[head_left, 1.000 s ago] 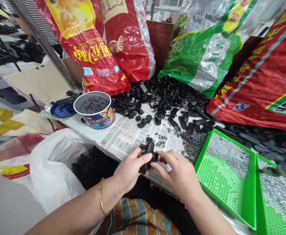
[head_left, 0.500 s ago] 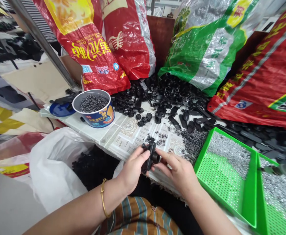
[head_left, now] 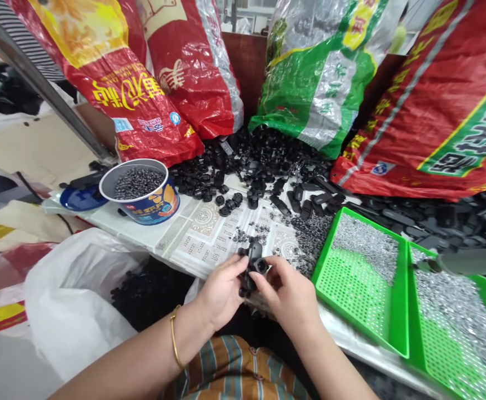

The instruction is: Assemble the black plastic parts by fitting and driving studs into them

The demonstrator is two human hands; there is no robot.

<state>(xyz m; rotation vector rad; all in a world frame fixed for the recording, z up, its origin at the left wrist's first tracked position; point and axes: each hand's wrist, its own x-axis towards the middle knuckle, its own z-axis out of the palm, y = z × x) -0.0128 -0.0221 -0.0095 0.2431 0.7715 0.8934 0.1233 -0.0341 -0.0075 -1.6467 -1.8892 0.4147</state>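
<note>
With the person's grip as the centre of the dial, the desk [head_left: 176, 239] spreads from about 9 round through 12 to 4 o'clock. Four sacks lean along its far side: a red sack [head_left: 118, 83] between 10 and 11, a second red sack [head_left: 196, 94] at 11, a green sack [head_left: 305, 100] at 1 and a broad red sack [head_left: 426, 122] at 2. One white bag [head_left: 71, 294] sags at 9. Two green trays sit side by side, the left tray [head_left: 401, 311] at 3 and the right tray [head_left: 416, 333] just beyond. One blue tub [head_left: 155, 210] stands at 10. Of the two hands, the left hand [head_left: 224, 283] is closed on a single black assembly [head_left: 254, 256], thumb across its near side; the right hand [head_left: 292, 291] pinches its round end between bent thumb and forefinger. The assembly is held above the desk's near edge, its long axis running roughly 1 to 7 o'clock, the round opening turned towards the right hand and the wearer. Loose black parts [head_left: 284, 161] heap around 12, too many to count, as are the dark beads [head_left: 311, 233] at 1.
</note>
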